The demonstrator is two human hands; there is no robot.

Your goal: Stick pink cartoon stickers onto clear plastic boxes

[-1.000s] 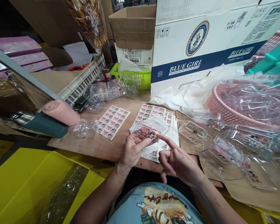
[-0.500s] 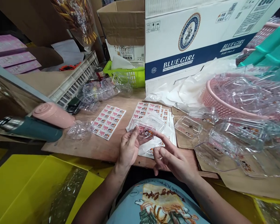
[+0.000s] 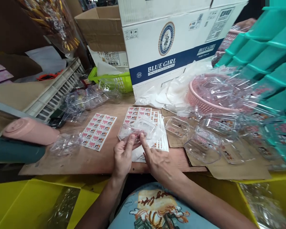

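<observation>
My left hand (image 3: 123, 156) holds a small clear plastic box (image 3: 136, 129) with a pink cartoon sticker on it, just above a stack of sticker sheets (image 3: 143, 117). The forefinger of my right hand (image 3: 154, 159) presses on the near edge of that box, other fingers curled. A second sticker sheet (image 3: 97, 131) lies flat on the wooden board to the left. An open clear box (image 3: 177, 126) sits to the right on a cardboard piece.
A pink basket (image 3: 197, 101) heaped with clear boxes stands at right, more stickered boxes (image 3: 219, 136) before it. Behind is a Blue Girl carton (image 3: 166, 41), a green basket (image 3: 116, 79), a white crate (image 3: 57, 92). A pink and green bottle (image 3: 26, 136) lies left. Yellow bins (image 3: 26, 203) flank below.
The view has swung right. My right forefinger has come in from beside the box onto its near edge, and both hands sit lower over the sticker sheets.
</observation>
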